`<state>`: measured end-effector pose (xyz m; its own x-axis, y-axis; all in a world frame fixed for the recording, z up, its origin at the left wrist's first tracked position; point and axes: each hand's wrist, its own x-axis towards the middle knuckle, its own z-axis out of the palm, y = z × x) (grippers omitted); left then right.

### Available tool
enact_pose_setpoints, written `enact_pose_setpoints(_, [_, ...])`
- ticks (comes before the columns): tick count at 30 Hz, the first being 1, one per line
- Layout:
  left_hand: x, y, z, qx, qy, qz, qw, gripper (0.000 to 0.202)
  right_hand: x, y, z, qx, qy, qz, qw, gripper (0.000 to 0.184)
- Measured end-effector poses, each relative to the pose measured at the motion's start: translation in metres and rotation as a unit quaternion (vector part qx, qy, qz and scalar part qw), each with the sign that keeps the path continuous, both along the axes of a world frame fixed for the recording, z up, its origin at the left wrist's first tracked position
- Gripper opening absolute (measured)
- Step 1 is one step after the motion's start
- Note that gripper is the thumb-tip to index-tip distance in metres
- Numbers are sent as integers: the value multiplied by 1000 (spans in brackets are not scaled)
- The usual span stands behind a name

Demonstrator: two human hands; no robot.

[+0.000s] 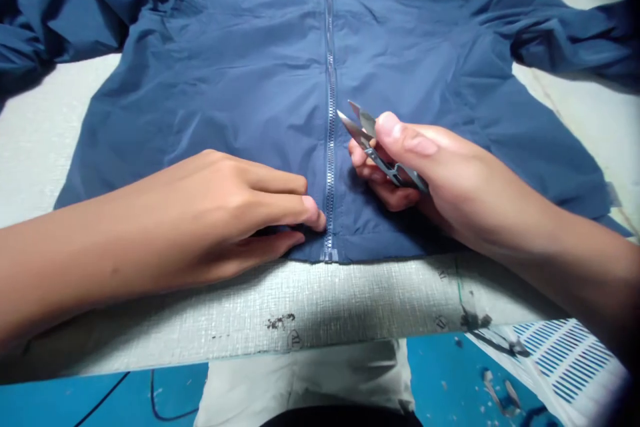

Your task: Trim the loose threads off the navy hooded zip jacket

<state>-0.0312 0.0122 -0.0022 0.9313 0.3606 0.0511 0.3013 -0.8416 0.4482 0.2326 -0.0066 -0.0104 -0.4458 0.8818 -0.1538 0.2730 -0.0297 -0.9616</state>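
A blue zip-up jacket (240, 74) lies flat, front side up, on a pale grey work table (310, 307). Its zipper (330, 114) runs down the middle to the hem. My left hand (215, 214) rests on the hem just left of the zipper, fingers pressed together and pinching the fabric by the zipper's lower end. My right hand (425, 167) is closed around small metal thread snips (373, 144), whose blades point up and left, close to the zipper.
The jacket's sleeves spread to the far left (45, 7) and far right (575, 34). The table's front edge is stained. Below it are a blue floor (450, 374) with scraps, a dark cable (160, 407) and a slatted white crate (565, 354).
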Motion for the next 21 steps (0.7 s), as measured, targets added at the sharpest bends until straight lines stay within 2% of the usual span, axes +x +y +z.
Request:
enact_pose_setpoints(5, [14,4,2,-35,-1,-12,999,16,1,3,-2,-26,45,-11,999,42])
enact_pose_setpoints(9, [20,3,1,-10,-7,-33,999,15,0,2,3,-31,41,-17,999,40])
enact_pose_setpoints(14, [25,-5,-6,75,-11,-15,997,24,-2,-4,12,1,-20,-23,1000,44])
enact_pose_setpoints(17, [25,-8,-10,61,-1,8,998,23,4,-3,12,36,-43,7,998,44])
enact_pose_setpoints(21, [24,-9,-10,52,18,23,998,21,21,11,12,102,-116,61,986,36])
